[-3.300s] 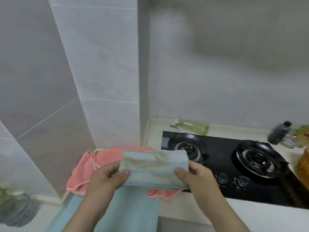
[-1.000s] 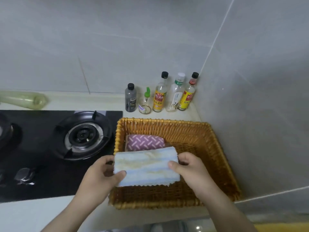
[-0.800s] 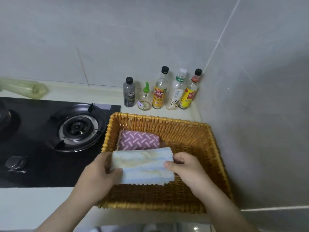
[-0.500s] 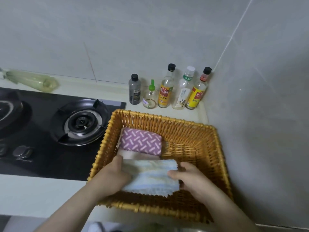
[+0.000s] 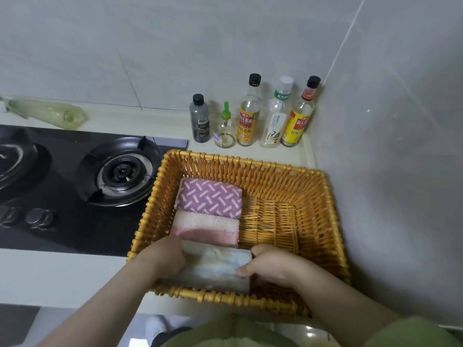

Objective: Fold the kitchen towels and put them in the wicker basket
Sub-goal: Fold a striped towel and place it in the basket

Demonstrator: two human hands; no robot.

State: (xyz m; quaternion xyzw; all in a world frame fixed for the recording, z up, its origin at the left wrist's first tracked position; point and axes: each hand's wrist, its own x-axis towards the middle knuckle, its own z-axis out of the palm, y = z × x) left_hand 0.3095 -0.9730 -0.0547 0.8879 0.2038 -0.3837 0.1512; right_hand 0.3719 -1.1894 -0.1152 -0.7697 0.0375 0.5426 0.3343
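Note:
A folded pale blue and cream towel (image 5: 215, 267) lies low inside the wicker basket (image 5: 323, 221), at its near left. My left hand (image 5: 162, 259) grips the towel's left end and my right hand (image 5: 265, 266) pinches its right end. Just beyond it in the basket lie a folded pink and white towel (image 5: 206, 227) and a folded purple patterned towel (image 5: 210, 197), in a row along the left side. The basket's right half shows bare wicker.
A black gas hob (image 5: 75, 186) with a burner (image 5: 120, 171) lies left of the basket. Several bottles (image 5: 250, 113) stand against the tiled wall behind it, in the corner. A green spray bottle (image 5: 47, 113) lies at the far left. The wall (image 5: 400, 171) closes the right side.
I turned from the pile of towels beside the hob to the basket. Both hands lowered the blue towel from above the basket down into its near left part.

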